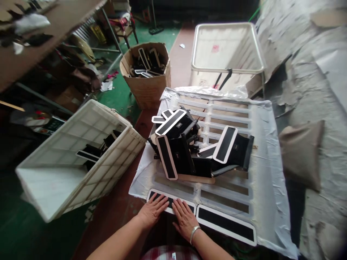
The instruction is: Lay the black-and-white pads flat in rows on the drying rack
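My left hand (152, 211) and my right hand (185, 217) lie flat, fingers stretched, side by side on a long black strip with a white border (189, 206) at the near edge of a white-covered slatted surface (260, 169). A second black strip with a white border (226, 224) lies just right of my right hand. My right wrist wears a silver bracelet. Beyond my hands sits a pile of black pouches and white-edged black flaps (189, 148).
A white plastic crate (81, 162) holding a few black pieces stands tilted at the left. A cardboard box (146, 72) of black pieces stands farther back on the green floor. An empty white crate (227, 47) is behind the surface. A peeling wall runs along the right.
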`<state>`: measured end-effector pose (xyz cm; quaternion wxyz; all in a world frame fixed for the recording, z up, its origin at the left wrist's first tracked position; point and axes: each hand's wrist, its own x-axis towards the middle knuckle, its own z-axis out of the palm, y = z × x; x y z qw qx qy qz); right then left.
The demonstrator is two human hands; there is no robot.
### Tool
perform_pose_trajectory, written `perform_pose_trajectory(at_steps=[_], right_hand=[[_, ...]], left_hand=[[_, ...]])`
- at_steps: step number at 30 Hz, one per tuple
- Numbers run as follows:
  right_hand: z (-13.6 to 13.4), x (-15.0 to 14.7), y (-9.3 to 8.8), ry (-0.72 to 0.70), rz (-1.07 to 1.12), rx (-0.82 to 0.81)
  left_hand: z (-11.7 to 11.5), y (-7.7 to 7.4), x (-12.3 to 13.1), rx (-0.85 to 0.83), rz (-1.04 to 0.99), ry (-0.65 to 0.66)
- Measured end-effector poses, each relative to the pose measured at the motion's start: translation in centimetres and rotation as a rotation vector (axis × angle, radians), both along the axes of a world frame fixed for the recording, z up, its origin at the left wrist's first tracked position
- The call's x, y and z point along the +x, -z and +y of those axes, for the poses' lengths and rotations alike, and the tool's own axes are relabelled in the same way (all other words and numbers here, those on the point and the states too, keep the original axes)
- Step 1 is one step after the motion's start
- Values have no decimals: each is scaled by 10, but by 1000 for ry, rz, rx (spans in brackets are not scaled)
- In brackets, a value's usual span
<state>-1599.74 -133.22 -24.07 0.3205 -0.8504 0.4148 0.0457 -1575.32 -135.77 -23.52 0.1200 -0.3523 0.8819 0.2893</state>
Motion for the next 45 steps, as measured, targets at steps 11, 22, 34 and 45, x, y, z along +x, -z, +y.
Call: perform_pose_trajectory(at_steps=[11, 22, 34, 45], right_hand=[[-134, 26, -57, 669, -164, -281], [-159, 42, -105, 328, -255, 42], [-152, -29, -137, 60, -309, 584], [-158, -50, -98, 262, -388, 717]], left_hand=[[11, -38, -7, 187, 15, -411], [-136, -84, -15, 297, 872, -1511], [-50, -136, 44, 390, 603, -860], [-43, -129, 10, 64, 536, -837]])
